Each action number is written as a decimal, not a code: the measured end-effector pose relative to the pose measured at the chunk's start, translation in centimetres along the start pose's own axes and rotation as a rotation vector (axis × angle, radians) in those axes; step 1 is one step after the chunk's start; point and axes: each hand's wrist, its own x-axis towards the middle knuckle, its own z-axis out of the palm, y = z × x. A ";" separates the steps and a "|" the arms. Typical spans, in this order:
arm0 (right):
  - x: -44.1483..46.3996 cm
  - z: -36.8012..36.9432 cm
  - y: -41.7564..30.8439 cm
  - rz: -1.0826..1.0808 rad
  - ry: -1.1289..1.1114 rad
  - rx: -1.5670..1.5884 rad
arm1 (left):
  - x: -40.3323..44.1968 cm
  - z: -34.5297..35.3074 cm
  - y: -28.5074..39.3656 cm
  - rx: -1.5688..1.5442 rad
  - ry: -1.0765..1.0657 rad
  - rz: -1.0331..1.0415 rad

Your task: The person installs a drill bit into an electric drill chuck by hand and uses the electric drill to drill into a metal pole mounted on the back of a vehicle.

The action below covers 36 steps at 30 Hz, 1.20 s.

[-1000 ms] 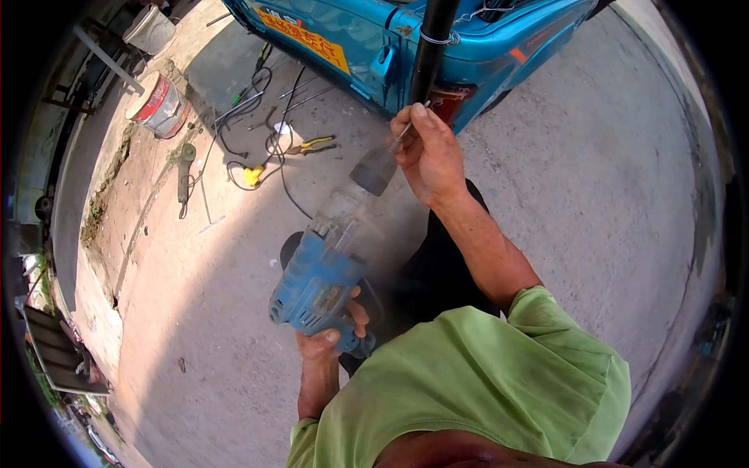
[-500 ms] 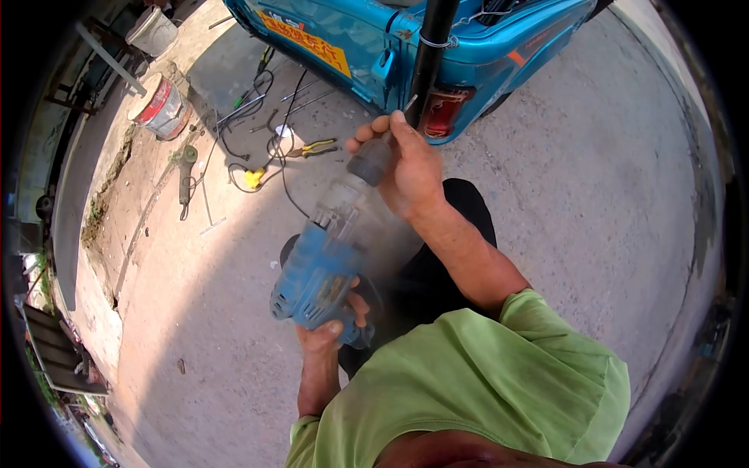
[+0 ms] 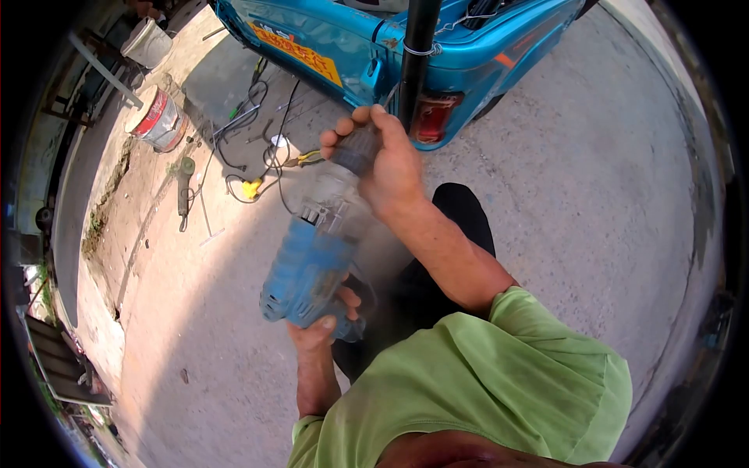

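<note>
A blue power drill [image 3: 306,253] with a grey front housing and a dark chuck lies slantwise across my lap, chuck end pointing up toward the blue vehicle. My left hand [image 3: 316,327] is wrapped round its handle at the rear. At the front, my right hand [image 3: 386,160] has its fingers and thumb closed round the black chuck [image 3: 356,150]. A thin metal bit [image 3: 389,98] sticks out beyond the fingers, near a black pole [image 3: 413,70]. Slight blur covers the drill body.
The blue vehicle [image 3: 468,66] stands ahead, with a red tail light [image 3: 434,117]. Left on the ground lie yellow-handled pliers [image 3: 310,158], a yellow plug [image 3: 250,188], tangled cables and a grinder-like tool [image 3: 186,183]. A dirty bucket [image 3: 158,121] stands farther left.
The drill and both hands have shifted slightly left and up in view, and my right hand covers more of the pliers. Both grips stay the same. The view itself has moved a little.
</note>
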 end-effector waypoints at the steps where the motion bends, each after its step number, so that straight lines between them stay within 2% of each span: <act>1: 0.0 0.2 0.0 -0.002 -0.010 0.012 | 0.1 0.1 0.2 0.002 -0.003 0.008; 14: -0.1 0.3 0.1 -0.030 -0.073 0.050 | 0.5 0.9 1.3 0.017 0.028 0.002; 20: -0.1 0.2 0.2 -0.029 -0.089 0.061 | 0.5 -0.4 1.2 -0.002 -0.028 -0.003; 26: 0.0 0.1 0.3 -0.022 -0.104 0.085 | 0.7 0.6 1.4 0.005 0.020 0.008; 36: 0.2 0.0 0.4 -0.006 -0.131 0.096 | 0.8 -0.6 1.1 -0.019 -0.044 0.008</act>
